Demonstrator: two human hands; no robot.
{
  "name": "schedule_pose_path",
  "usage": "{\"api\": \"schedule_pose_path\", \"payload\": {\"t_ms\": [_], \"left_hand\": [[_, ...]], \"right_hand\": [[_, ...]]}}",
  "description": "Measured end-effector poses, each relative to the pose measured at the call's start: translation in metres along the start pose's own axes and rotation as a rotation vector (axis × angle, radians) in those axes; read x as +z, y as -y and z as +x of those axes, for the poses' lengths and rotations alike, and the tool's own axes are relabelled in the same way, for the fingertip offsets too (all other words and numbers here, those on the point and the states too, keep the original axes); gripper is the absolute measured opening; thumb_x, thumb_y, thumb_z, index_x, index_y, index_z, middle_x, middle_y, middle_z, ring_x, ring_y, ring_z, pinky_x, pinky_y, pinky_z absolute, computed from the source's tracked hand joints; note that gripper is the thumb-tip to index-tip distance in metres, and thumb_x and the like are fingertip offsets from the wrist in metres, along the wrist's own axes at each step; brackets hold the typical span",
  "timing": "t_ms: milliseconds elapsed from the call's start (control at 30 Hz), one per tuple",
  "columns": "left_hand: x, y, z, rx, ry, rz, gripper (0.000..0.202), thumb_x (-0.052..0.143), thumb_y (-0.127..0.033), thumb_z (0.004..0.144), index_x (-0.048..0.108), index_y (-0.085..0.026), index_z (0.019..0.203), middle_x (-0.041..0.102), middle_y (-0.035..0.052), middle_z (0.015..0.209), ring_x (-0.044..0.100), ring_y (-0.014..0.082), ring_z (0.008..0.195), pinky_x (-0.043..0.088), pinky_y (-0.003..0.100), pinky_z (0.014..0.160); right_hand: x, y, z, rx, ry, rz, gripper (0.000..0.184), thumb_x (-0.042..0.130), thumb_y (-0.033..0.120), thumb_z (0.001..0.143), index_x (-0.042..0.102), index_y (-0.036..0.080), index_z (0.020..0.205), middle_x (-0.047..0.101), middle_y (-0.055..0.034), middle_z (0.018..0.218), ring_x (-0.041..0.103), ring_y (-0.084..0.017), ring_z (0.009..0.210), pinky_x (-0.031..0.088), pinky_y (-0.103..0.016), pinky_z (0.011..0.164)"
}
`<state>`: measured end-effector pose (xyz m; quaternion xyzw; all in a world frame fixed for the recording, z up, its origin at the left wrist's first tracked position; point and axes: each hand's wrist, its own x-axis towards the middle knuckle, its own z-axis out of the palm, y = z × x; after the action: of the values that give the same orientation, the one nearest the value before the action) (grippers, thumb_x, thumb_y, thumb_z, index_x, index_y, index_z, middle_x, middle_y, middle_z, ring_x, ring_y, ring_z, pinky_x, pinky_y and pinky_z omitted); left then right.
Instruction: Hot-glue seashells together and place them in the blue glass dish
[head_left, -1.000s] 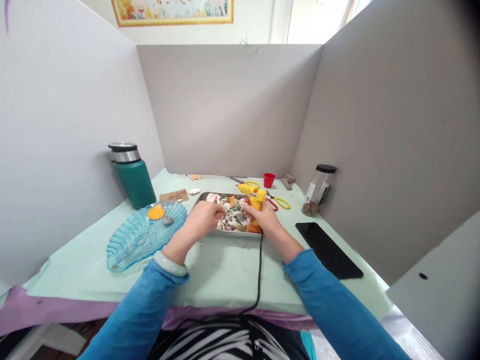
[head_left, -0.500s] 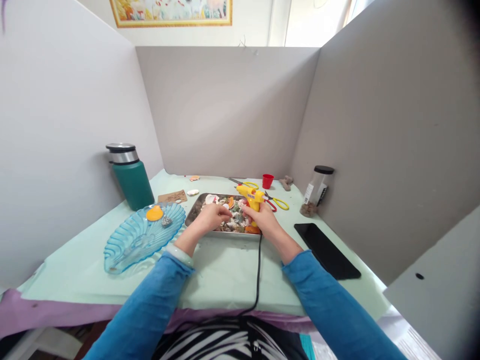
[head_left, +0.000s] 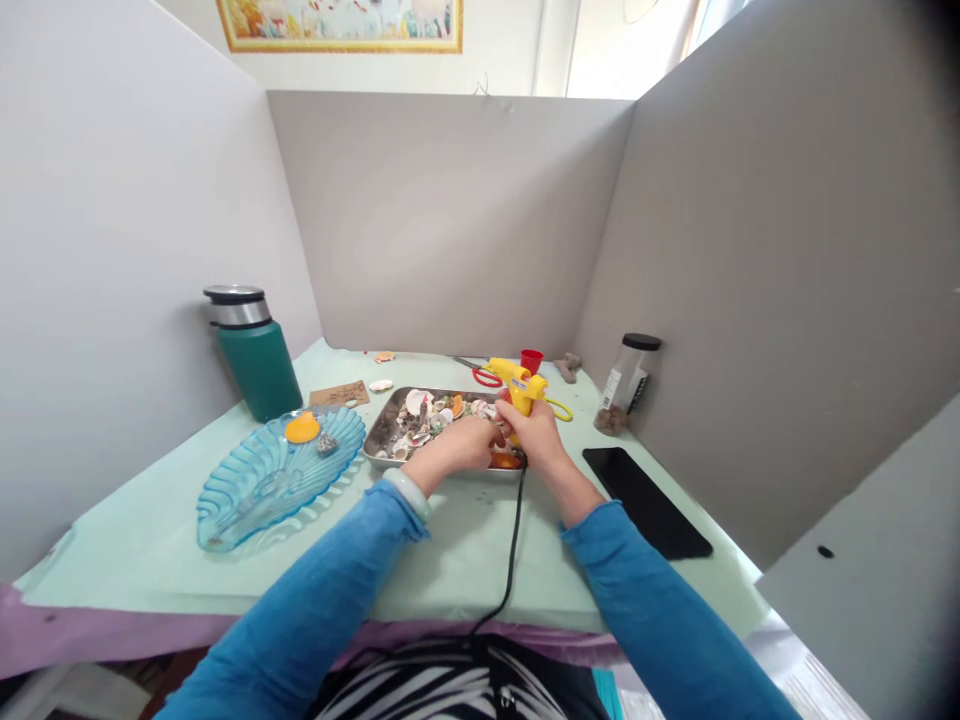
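Note:
My right hand (head_left: pixel 538 432) is closed around the handle of a yellow glue gun (head_left: pixel 516 376), its nozzle end pointing left and away from me. A black cord runs from the glue gun down toward my body. Beside it, my left hand (head_left: pixel 474 443) is over the right part of a metal tray (head_left: pixel 381 462), fingers curled together close to the right hand. Whatever those fingers hold, if anything, is hidden. Many small seashells (head_left: pixel 420 420) fill the tray, with an orange shell piece (head_left: pixel 505 461) in its near right corner.
On the left are a blue shell-shaped dish (head_left: pixel 262 500) with an orange shell (head_left: pixel 302 428) and a green bottle (head_left: pixel 259 365). Scissors (head_left: pixel 487 378) and a red cup (head_left: pixel 532 358) sit behind the tray. A clear jar (head_left: pixel 626 385) and black phone (head_left: pixel 645 502) lie right.
My left hand has moved right across the tray, close to my right hand, uncovering shells on the left. The glue gun has shifted slightly right and tilted.

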<state>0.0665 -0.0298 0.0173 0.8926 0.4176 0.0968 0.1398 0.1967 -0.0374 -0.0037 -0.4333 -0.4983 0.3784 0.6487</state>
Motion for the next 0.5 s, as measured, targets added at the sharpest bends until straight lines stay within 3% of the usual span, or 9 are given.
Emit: {"api": "schedule_pose_path", "payload": {"t_ms": [100, 200, 400, 500], "left_hand": [[0.002, 0.007, 0.008, -0.023, 0.043, -0.047, 0.025, 0.066, -0.007, 0.068, 0.079, -0.017, 0.086, 0.076, 0.0105, 0.085, 0.068, 0.0238, 0.079, 0.049, 0.029, 0.077], [0.003, 0.019, 0.009, -0.048, 0.011, -0.059, 0.025, 0.060, -0.006, 0.070, 0.079, -0.017, 0.083, 0.077, 0.0088, 0.084, 0.068, 0.0219, 0.079, 0.048, 0.027, 0.075], [0.007, 0.011, 0.005, 0.013, 0.023, -0.146, 0.021, 0.069, -0.036, 0.075, 0.077, -0.018, 0.079, 0.073, 0.0060, 0.074, 0.063, 0.0190, 0.068, 0.046, 0.026, 0.066], [0.008, 0.001, 0.006, -0.044, -0.024, -0.084, 0.020, 0.072, -0.037, 0.072, 0.074, -0.017, 0.073, 0.070, 0.0072, 0.071, 0.061, 0.0195, 0.065, 0.045, 0.027, 0.064]], "right_hand": [[0.001, -0.002, 0.000, -0.011, 0.017, 0.000, 0.028, 0.069, 0.035, 0.066, 0.062, 0.017, 0.087, 0.060, 0.0027, 0.063, 0.049, -0.012, 0.050, 0.042, -0.027, 0.050], [0.001, -0.004, 0.000, -0.007, 0.035, -0.008, 0.028, 0.069, 0.035, 0.067, 0.062, 0.017, 0.087, 0.059, 0.0038, 0.061, 0.045, -0.011, 0.046, 0.040, -0.026, 0.049], [0.001, -0.010, 0.003, -0.012, 0.017, -0.016, 0.023, 0.068, 0.033, 0.067, 0.064, 0.019, 0.084, 0.060, 0.0022, 0.064, 0.052, -0.014, 0.053, 0.044, -0.027, 0.052], [0.000, -0.013, 0.004, -0.017, -0.006, -0.011, 0.024, 0.070, 0.033, 0.066, 0.064, 0.019, 0.085, 0.061, 0.0009, 0.066, 0.055, -0.015, 0.058, 0.046, -0.028, 0.054]]}}
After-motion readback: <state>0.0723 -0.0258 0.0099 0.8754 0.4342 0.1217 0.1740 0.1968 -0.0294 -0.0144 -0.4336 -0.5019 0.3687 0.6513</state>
